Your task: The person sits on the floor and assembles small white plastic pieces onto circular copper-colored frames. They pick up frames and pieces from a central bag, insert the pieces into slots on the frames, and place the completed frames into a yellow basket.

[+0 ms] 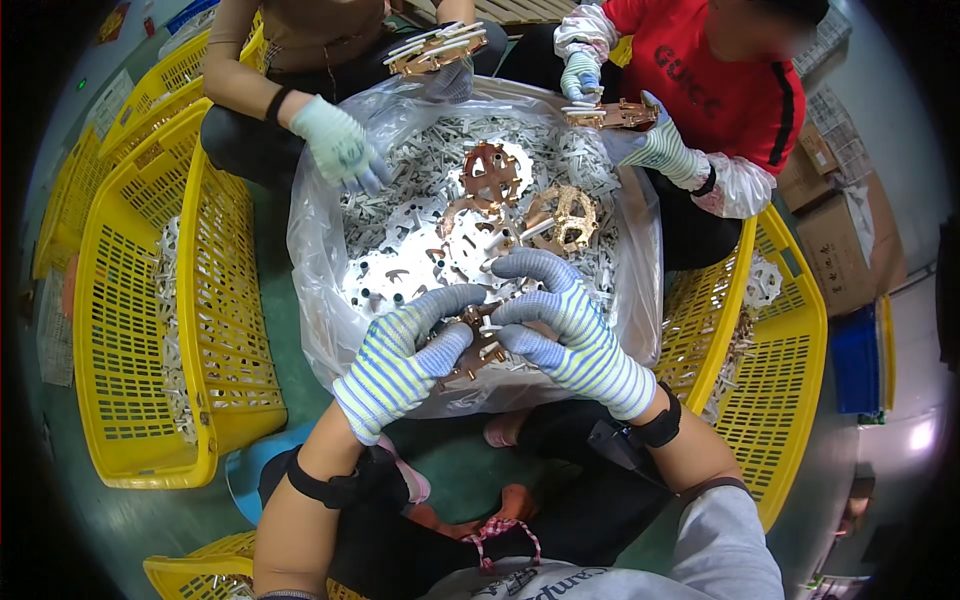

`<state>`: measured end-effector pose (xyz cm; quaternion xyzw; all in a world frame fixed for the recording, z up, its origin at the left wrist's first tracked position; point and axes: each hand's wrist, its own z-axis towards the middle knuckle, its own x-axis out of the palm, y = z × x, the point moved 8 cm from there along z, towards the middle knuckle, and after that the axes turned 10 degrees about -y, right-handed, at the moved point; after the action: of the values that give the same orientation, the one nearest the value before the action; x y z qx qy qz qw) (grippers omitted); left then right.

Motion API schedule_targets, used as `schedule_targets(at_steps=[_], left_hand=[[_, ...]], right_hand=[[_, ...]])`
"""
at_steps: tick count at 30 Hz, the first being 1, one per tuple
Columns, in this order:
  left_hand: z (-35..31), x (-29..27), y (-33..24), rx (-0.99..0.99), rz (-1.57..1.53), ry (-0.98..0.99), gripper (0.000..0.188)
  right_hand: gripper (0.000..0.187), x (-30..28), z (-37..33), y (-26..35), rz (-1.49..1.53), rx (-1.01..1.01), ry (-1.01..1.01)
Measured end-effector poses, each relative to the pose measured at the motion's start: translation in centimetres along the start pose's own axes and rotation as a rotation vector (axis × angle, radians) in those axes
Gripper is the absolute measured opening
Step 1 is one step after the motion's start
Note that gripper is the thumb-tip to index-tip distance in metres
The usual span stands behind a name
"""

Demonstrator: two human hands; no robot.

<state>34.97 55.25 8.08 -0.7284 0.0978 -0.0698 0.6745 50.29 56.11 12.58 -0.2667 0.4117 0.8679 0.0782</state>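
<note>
My left hand [405, 360] and my right hand [560, 325], both in striped knit gloves, hold one copper-coloured round wheel part [478, 342] between them above a clear plastic bag [320, 250]. Small white plastic pins stick out of the part near my right fingers. The bag is full of white pins and holds silver discs [400, 270] and more copper wheel parts [562, 220]. Two other people sit across the bag. One reaches a gloved hand [340, 145] into it; the other holds a copper part [612, 114] in both gloved hands.
Yellow plastic baskets stand on both sides: one at the left [140, 300] with white parts along its wall, one at the right [770, 340] with silver discs. Cardboard boxes [840, 240] and a blue crate [858, 360] sit at the far right. The floor is green.
</note>
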Motion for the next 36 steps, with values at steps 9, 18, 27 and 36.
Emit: schedule_targets(at_steps=[9,18,27,36], left_hand=[[-0.4,0.3,-0.1,0.014,0.044,-0.017,0.038],[-0.8,0.5,-2.0,0.205,0.169,-0.131,0.040],[-0.1,0.3,-1.6,0.298,0.314,-0.216,0.036],[1.4,-7.2,-2.6,0.284,0.158,-0.590,0.027]], right_hand=[[0.021,0.4,0.2,0.4,0.061,-0.056,0.011],[0.020,0.7,0.6,1.5,-0.019,-0.135,0.071],[0.018,1.1,0.4,1.0,-0.057,-0.161,0.000],[0.019,3.8,-2.3,-9.5,-0.081,0.268,0.081]])
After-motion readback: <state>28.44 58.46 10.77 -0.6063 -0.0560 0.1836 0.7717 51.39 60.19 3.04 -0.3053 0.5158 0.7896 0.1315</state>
